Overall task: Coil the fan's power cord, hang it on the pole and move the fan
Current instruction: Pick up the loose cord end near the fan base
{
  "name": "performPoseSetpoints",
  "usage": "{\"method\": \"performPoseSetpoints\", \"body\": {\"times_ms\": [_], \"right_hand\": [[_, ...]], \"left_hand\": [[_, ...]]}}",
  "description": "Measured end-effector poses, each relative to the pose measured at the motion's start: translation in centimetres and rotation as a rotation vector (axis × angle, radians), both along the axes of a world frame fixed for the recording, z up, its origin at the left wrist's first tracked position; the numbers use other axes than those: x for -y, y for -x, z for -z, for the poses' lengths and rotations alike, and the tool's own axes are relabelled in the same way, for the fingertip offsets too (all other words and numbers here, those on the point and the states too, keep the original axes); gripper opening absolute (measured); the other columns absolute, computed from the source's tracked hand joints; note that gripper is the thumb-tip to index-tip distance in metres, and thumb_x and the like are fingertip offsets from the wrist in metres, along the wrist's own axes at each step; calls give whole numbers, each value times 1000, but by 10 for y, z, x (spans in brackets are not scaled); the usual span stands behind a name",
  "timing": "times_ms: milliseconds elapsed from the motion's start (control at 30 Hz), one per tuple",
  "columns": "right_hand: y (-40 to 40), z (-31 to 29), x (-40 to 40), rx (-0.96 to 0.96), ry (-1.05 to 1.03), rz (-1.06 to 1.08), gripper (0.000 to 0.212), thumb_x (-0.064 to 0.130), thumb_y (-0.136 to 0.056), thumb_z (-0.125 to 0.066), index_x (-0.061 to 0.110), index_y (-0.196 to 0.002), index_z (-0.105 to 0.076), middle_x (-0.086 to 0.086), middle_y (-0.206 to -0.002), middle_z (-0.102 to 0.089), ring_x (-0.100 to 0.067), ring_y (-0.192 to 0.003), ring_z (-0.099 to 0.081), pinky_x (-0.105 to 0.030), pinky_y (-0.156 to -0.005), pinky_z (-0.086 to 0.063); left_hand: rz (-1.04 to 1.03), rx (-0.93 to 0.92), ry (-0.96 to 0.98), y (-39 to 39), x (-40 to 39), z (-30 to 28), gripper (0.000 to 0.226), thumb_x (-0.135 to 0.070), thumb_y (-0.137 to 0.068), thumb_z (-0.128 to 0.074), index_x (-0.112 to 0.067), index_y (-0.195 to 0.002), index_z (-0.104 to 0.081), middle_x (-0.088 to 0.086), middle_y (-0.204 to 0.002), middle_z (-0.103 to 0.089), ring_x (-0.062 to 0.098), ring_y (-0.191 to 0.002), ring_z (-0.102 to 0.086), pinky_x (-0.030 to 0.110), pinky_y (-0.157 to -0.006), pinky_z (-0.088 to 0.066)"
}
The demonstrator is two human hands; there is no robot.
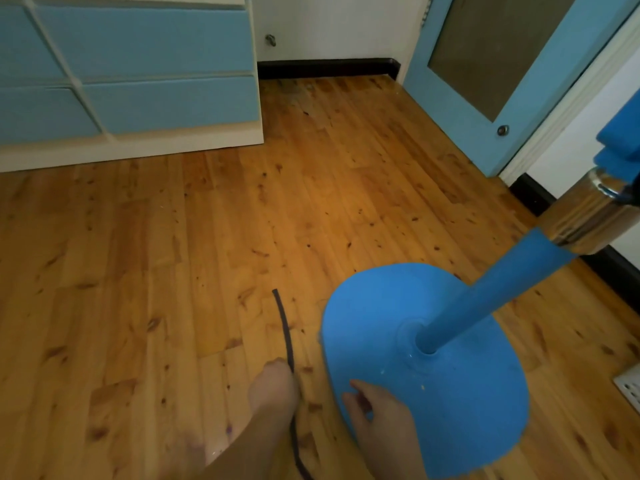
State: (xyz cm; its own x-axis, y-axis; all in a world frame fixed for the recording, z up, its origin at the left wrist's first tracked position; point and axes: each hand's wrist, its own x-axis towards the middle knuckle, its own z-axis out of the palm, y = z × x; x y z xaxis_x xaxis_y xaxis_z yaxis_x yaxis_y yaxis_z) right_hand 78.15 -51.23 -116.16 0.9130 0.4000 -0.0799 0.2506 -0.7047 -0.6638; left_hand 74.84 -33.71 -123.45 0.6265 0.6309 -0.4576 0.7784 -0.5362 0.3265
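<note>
While I'm bent over the floor, here's the layout:

Left hand: my left hand (273, 386) is curled round the power cord (286, 332), gripping it low down near the floor.

Cord: thin and dark, it sticks out past my left knuckles and curves away from me, the free end lying on the wooden floor (173, 254). The other way it runs back under my left wrist and out of view.

Right hand: my right hand (375, 410) holds nothing, fingers loosely bent, resting over the near edge of the fan base (450, 393).

Fan: the blue base sits flat on the floor just right of my left hand, and the pole (512, 282) rises from its middle, blue then chrome, leaning off to the upper right.

Beyond my hands: a blue drawer unit (138, 64) far left, a blue door (485, 81) far right.
</note>
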Motion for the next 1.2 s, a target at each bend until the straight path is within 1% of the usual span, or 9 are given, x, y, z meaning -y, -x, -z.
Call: {"method": "performPoseSetpoints", "body": {"times_ms": [200,400,533,667,900,967,1033,1133,1200], "right_hand": [[-6,0,-10,-4,-10,-40,23,25,-90,-74,13,-110,-77,-3,-90,-75,-19,-84,-68,-23,-78,-46],[-8,2,-15,-78,27,-43,30,28,-94,-68,14,-120,-72,-3,-100,-72,-19,-94,-67,-27,-87,-49],[-5,4,-21,-140,79,-63,34,31,-94,-64,16,-125,-64,-3,-110,-66,-21,-105,-62,-29,-92,-47],[-3,-1,-24,-141,57,2,31,26,-92,-65,20,-123,-62,-1,-111,-66,-21,-109,-62,-29,-89,-46],[-10,-23,-17,-81,-56,61,44,14,-91,-66,18,-134,-62,4,-122,-70,-16,-113,-66,-19,-93,-43],[-14,-33,-14,-126,-172,125,36,11,-92,-60,28,-122,-70,4,-118,-72,-12,-112,-65,-16,-95,-41],[-20,-43,-10,-225,-288,238,39,14,-98,-55,42,-84,-79,10,-95,-77,-1,-97,-67,-20,-90,-48],[-35,-65,-5,-517,-317,342,52,38,-107,-41,22,-77,-81,-6,-74,-78,-25,-82,-73,-45,-85,-57],[-42,-81,-1,-690,-442,392,65,44,-106,-39,14,-68,-81,-16,-67,-74,-34,-67,-72,-44,-70,-59]], "left_hand": [[-2,-1,65,-9,1,-1,19,-36,-96,-54,-21,-99,-64,0,-101,-69,19,-89,-65,28,-69,-45],[-237,393,429,-13,11,-14,20,-16,-79,-70,-13,-67,-54,0,-62,-58,20,-67,-56,43,-65,-48],[-485,605,813,-22,24,-32,20,10,-84,-65,-7,-85,-56,17,-72,-61,24,-68,-62,36,-59,-54],[-403,722,886,-26,36,-54,27,11,-91,-60,-10,-109,-65,1,-67,-63,27,-76,-68,41,-69,-56],[-311,739,949,-29,49,-88,16,1,-96,-61,-6,-90,-74,1,-74,-74,8,-68,-69,26,-67,-59],[-235,760,911,-30,50,-101,18,0,-97,-60,-6,-84,-72,-2,-66,-72,6,-59,-65,17,-58,-52],[-160,779,860,-31,52,-115,13,2,-97,-59,-4,-89,-68,-2,-62,-69,5,-53,-60,14,-53,-46],[-22,806,818,-30,61,-140,15,6,-98,-56,-6,-103,-61,10,-67,-65,9,-51,-59,22,-53,-46],[78,802,829,-28,68,-155,18,7,-98,-55,-10,-103,-56,10,-70,-63,6,-50,-58,21,-52,-45]]}}
